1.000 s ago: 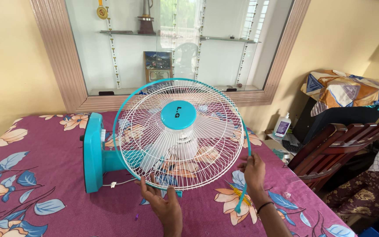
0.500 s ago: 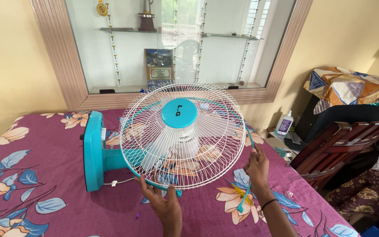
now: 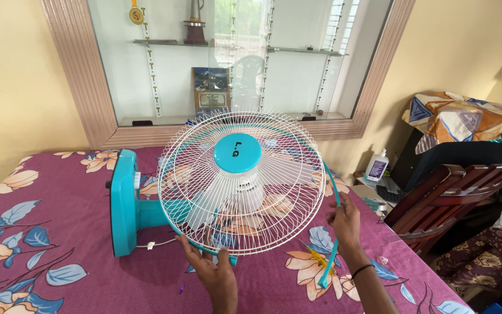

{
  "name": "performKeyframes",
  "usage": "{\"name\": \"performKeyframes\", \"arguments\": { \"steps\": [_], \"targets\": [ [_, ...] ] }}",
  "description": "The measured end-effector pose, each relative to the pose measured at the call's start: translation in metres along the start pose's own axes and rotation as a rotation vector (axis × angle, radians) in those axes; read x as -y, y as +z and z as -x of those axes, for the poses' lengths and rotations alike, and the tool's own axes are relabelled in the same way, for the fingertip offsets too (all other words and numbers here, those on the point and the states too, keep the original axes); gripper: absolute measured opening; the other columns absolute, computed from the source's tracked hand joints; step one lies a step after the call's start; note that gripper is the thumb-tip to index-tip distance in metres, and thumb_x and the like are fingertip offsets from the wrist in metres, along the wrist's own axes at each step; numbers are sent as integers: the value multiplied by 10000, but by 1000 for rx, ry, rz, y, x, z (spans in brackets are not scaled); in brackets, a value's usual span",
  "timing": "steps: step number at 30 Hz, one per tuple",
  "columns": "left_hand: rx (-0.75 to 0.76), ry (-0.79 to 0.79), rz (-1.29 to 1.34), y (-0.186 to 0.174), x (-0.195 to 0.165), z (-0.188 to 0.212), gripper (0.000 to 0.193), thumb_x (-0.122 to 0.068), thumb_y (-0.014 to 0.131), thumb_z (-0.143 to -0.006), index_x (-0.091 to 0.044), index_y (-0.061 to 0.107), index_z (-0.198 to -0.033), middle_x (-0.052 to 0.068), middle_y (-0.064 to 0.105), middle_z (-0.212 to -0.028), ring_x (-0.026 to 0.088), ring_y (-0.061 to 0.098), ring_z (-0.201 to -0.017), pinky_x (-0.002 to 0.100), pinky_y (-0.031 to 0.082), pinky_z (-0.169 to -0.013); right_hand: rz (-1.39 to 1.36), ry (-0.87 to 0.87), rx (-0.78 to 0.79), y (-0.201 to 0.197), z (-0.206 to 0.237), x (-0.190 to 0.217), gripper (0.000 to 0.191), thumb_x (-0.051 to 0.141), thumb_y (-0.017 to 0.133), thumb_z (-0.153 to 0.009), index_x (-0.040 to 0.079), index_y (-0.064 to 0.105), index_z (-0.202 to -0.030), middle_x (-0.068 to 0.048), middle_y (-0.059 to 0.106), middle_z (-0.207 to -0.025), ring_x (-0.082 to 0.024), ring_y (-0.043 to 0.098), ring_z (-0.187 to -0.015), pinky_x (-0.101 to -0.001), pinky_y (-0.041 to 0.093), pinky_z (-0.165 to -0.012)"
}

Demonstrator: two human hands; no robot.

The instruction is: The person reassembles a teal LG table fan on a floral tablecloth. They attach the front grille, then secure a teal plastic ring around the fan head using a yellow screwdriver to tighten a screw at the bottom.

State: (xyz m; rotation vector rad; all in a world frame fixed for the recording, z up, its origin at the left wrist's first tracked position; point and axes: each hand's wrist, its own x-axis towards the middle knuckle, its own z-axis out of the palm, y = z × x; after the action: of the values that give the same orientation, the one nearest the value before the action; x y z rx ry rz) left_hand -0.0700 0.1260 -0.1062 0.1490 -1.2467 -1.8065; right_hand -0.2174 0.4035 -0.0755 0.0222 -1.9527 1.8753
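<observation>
White wire fan grille point(image 3: 242, 183), with a turquoise round cap point(image 3: 237, 153) dead centre and pale white blades point(image 3: 228, 195) behind the wires. Turquoise again on the fan base point(image 3: 122, 203), and on the thin rim band point(image 3: 333, 224) hanging off the grille's edge. Beneath it all, the surface point(image 3: 47, 232) wears a magenta-purple cloth scattered with peach flowers and blue leaves. A yellow screwdriver point(image 3: 316, 257) lies on that cloth. Off right, dark reddish-brown wooden chair point(image 3: 448, 195), and an orange, blue and white geometric-patterned cloth point(image 3: 466, 119).
</observation>
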Motion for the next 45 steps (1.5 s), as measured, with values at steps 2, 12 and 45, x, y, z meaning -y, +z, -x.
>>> {"name": "performKeyframes", "arguments": {
  "steps": [2, 12, 45],
  "targets": [
    [8, 19, 40, 0, 1, 0, 1014, 126, 537, -805, -70, -27, -1625, 261, 83, -1693, 378, 417, -1441, 420, 481, -1105, 53, 42, -31, 1, 4, 7, 486, -11, 402, -999, 9, 499, -1475, -73, 565, -874, -147, 541, -575, -310, 462, -488],
    [-32, -116, 94, 2, -12, -2, 1048, 144, 540, -786, -124, -21, -1629, 210, 186, -1674, 348, 438, -1410, 393, 521, -1018, 87, 80, -20, 10, 19, 29, 470, 64, 389, -1051, 32, 470, -1513, -61, 503, -746, -148, 516, -464, -324, 436, -408],
    [55, -287, 238, -13, -20, -19, 1115, 156, 550, -799, -219, -98, -1626, 98, 278, -1628, 293, 519, -1373, 409, 481, -1091, 12, -72, 59, 20, -17, 41, 448, 69, 355, -1073, 2, 467, -1501, -107, 646, -922, -130, 589, -577, -280, 473, -492]
  ]
}}
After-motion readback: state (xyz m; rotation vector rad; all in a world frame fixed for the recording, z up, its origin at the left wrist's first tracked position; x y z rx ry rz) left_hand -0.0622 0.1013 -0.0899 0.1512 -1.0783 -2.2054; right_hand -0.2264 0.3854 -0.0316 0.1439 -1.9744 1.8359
